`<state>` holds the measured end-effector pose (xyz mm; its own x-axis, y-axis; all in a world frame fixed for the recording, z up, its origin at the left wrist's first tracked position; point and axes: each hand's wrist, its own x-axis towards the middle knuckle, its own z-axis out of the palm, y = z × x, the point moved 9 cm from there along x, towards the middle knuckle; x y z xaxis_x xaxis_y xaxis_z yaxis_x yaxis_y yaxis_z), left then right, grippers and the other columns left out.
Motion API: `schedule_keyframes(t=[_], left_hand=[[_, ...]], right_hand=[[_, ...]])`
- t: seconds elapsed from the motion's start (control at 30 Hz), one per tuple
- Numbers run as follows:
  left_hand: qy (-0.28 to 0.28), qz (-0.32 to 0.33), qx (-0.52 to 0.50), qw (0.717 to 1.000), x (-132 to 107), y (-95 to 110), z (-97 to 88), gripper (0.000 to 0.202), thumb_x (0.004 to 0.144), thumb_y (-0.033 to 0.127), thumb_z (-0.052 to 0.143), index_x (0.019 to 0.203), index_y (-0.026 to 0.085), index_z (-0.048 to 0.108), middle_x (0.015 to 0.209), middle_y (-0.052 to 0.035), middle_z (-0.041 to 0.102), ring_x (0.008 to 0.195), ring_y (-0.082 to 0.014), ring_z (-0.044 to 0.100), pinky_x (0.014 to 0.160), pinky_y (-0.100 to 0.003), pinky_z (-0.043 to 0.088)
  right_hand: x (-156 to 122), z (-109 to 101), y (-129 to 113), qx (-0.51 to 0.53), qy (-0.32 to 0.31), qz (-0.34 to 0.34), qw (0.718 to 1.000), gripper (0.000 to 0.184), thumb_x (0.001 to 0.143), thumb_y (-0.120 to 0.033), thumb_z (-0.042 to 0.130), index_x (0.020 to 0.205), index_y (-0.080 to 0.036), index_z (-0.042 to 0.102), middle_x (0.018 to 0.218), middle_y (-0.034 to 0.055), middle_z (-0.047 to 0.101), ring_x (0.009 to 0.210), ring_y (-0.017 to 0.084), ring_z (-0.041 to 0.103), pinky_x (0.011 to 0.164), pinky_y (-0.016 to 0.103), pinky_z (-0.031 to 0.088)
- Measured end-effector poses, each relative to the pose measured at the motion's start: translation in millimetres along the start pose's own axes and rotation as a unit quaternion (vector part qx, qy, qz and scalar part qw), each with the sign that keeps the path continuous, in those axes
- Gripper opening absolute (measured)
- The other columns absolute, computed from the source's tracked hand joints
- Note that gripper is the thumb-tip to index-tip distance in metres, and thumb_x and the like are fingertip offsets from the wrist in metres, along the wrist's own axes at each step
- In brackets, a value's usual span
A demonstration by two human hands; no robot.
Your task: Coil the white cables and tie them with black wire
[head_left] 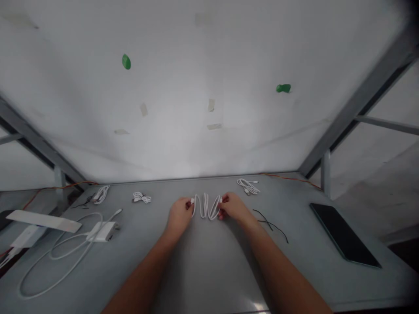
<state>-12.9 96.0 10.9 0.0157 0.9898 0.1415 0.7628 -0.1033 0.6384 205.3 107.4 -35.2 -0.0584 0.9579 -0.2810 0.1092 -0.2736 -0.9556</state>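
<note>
White charging cable [206,205] is at the centre of the grey table [209,270], stretched btwn both hands in zigzag folds, approx. a W. Left hand [181,213] has its fingertips narrowed in a pinch on the left end, w/ what looks like a plug there; right hand [232,206] pinches the right end likewise, prob. by the other plug. Can't tell if the folds rest on the surface or hang just above it. Step in hand, as I read it: gathering or adjusting the cable's slack, prob. partway, b/c no tie is visible round the folds. Next move calls for a light, even grip on both ends & small motions: too much outward pull could straighten the zigzag, & a loose end might let its side spring open. Two thin black ties [267,223] lie crossed just beside the right forearm, within easy reach. Nr the back edge: a coiled cable [248,186] beyond the right hand, plus a tied cable bundle [142,197] off to the left. White power adapter [102,231] sits farther left; dark tablet [343,235], far right, well apart from the hands.
</note>
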Motion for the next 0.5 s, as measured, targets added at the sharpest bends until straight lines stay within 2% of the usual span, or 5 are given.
schedule_keyframes(t=[0.1, 0.17, 0.27, 0.4, 0.5], left_hand=[[-0.041, 0.035, -0.043, 0.998, -8, 22, 19.3, 0.021, 0.091, 0.024, 0.060, 0.081, 0.018, 0.078, 0.079, -0.0065, 0.071, 0.072, -0.0184, 0.061, 0.069, -0.029, 0.041], [-0.060, 0.047, -0.073, 0.994, -12, 30, 25.7, 0.022, 0.091, 0.025, 0.060, 0.087, 0.018, 0.080, 0.082, -0.0076, 0.072, 0.074, -0.0192, 0.063, 0.070, -0.030, 0.043], [-0.068, 0.050, -0.108, 0.991, -16, 35, 27.5, 0.025, 0.092, 0.029, 0.059, 0.089, 0.019, 0.081, 0.086, -0.0081, 0.074, 0.078, -0.0210, 0.066, 0.072, -0.031, 0.046], [-0.056, 0.054, -0.145, 0.986, -16, 36, 23.3, 0.035, 0.097, 0.038, 0.051, 0.089, 0.020, 0.080, 0.088, -0.0075, 0.077, 0.082, -0.0229, 0.068, 0.077, -0.033, 0.050], [-0.030, 0.032, -0.184, 0.982, -14, 29, 18.6, 0.040, 0.100, 0.042, 0.047, 0.105, 0.018, 0.079, 0.096, -0.0081, 0.080, 0.086, -0.0242, 0.071, 0.081, -0.035, 0.053]], right_hand=[[-8, 27, -8, 0.040, -0.053, -0.030, 0.997, 0.037, 0.063, -0.018, 0.079, 0.088, -0.024, 0.053, 0.052, -0.0035, 0.065, 0.039, 0.018, 0.059, 0.037, 0.025, 0.042], [-12, 38, -12, 0.051, -0.077, -0.043, 0.995, 0.045, 0.059, -0.018, 0.083, 0.095, -0.023, 0.057, 0.055, -0.0051, 0.065, 0.040, 0.016, 0.057, 0.036, 0.023, 0.038], [-17, 47, -20, 0.059, -0.101, -0.063, 0.991, 0.041, 0.057, -0.019, 0.086, 0.091, -0.020, 0.063, 0.058, -0.0041, 0.065, 0.043, 0.012, 0.054, 0.038, 0.022, 0.036], [-21, 52, -31, 0.124, -0.123, -0.080, 0.981, 0.028, 0.059, -0.020, 0.083, 0.082, -0.020, 0.067, 0.067, -0.0004, 0.070, 0.054, 0.014, 0.058, 0.047, 0.024, 0.044], [-22, 53, -35, 0.211, -0.133, -0.065, 0.966, 0.023, 0.061, -0.023, 0.077, 0.082, -0.020, 0.068, 0.075, 0.0027, 0.073, 0.065, 0.018, 0.065, 0.059, 0.029, 0.054]])
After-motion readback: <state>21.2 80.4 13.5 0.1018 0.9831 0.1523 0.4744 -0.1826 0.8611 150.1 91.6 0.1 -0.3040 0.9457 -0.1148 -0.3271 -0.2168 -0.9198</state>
